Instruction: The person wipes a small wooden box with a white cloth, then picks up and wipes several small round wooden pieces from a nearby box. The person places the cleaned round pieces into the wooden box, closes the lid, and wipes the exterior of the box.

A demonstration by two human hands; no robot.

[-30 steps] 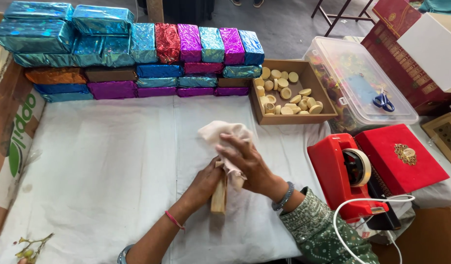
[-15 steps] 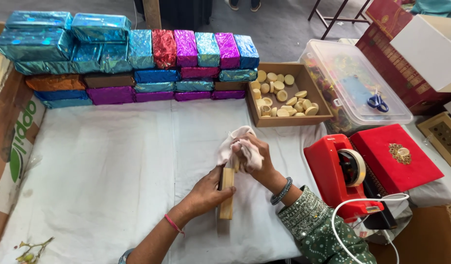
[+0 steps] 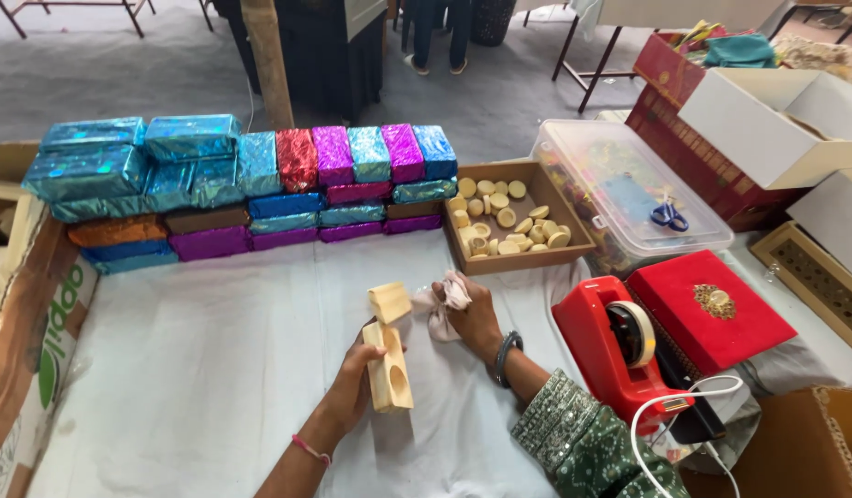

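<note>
On white cloth [image 3: 195, 369], two hands, left hand [image 3: 352, 383], right hand [image 3: 472, 318], one wooden mould [image 3: 389, 364], one rag [image 3: 440, 304]

Wooden mould [image 3: 389, 364] left of cloth [image 3: 441, 309]; tape dispenser [image 3: 619, 355] right, probably nearer.

Place: a small packing and gift-wrapping workshop.
Worktop: white cloth-covered worktop [image 3: 167, 369] used as a packing bench.
Stock, 11 o'clock: stacked rectangular packets in shiny blue, teal, purple and red foil [image 3: 250, 184].
Goods, 1 o'clock: shallow brown cardboard tray of pale round discs [image 3: 511, 221].
Supplies, 2 o'clock: clear lidded plastic tub [image 3: 629, 198] with blue-handled scissors [image 3: 667, 216] on it.
Tools, 4 o'clock: red desktop tape dispenser [image 3: 615, 355].
Packaging, 3 o'clock: red velvet gift box [image 3: 707, 309].
Background, 12 o'clock: grey floor [image 3: 94, 69] with folding-table legs.
</note>
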